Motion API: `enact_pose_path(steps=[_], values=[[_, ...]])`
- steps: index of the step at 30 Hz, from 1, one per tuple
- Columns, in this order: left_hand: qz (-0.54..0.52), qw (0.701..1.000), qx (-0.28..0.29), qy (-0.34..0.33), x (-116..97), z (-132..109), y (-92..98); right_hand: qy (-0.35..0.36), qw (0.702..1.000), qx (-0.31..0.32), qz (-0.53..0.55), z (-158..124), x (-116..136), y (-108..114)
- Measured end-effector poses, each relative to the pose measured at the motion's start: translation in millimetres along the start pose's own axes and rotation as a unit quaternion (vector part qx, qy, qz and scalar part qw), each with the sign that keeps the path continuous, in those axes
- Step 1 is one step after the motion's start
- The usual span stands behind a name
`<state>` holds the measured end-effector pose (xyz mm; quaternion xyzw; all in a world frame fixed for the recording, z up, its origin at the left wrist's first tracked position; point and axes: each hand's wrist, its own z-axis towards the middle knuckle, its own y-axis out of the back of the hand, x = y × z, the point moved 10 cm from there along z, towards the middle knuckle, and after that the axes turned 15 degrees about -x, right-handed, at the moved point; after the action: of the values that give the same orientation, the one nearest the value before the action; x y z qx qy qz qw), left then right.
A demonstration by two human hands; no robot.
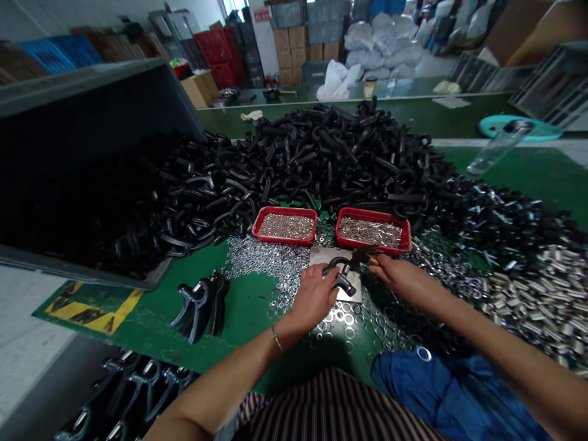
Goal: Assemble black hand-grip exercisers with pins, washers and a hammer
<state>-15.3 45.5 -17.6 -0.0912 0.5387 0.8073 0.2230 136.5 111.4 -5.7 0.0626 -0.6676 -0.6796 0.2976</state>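
My left hand [315,297] is closed on a black spring clamp [345,284], holding it over a square metal plate [321,254]. A short metal cylinder shows in the clamp's middle. My right hand [390,271] grips the handle of a hammer [365,252], whose dark head is right beside the clamp; whether they touch I cannot tell. Behind the plate stand two red trays, the left tray [285,241] with tiny metal parts and the right tray [374,246] with small pins. Loose metal rings [350,320] lie around the plate.
A large heap of black clamp parts [340,153] spreads across the back, spilling from a tipped grey crate [184,101]. Metal cylinders [542,294] are piled at right. Several assembled clamps [199,306] lie left; more fill a box below. A blue cloth [441,392] covers the near edge.
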Motion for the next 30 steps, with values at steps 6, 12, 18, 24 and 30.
enact_pose_path(steps=[6, 12, 18, 24, 30], values=[[-0.011, 0.999, -0.017, 0.047, 10, -2, -5.6, 0.018, 1.0, -0.005, -0.011, 0, 28, -1], [-0.037, 0.998, -0.018, 0.046, 12, 4, -0.7, -0.09, 0.968, 0.097, 0.212, -19, -3, -24], [-0.253, 0.95, 0.045, 0.176, 41, 23, -3.6, -0.214, 0.956, -0.018, 0.198, -63, -109, 11], [-0.098, 0.988, 0.01, 0.12, 57, 27, 2.6, -0.04, 0.98, -0.187, -0.056, -48, -107, 59], [-0.084, 0.993, -0.006, 0.082, 50, 17, -6.4, 0.014, 0.986, -0.119, -0.113, -2, -33, -1]])
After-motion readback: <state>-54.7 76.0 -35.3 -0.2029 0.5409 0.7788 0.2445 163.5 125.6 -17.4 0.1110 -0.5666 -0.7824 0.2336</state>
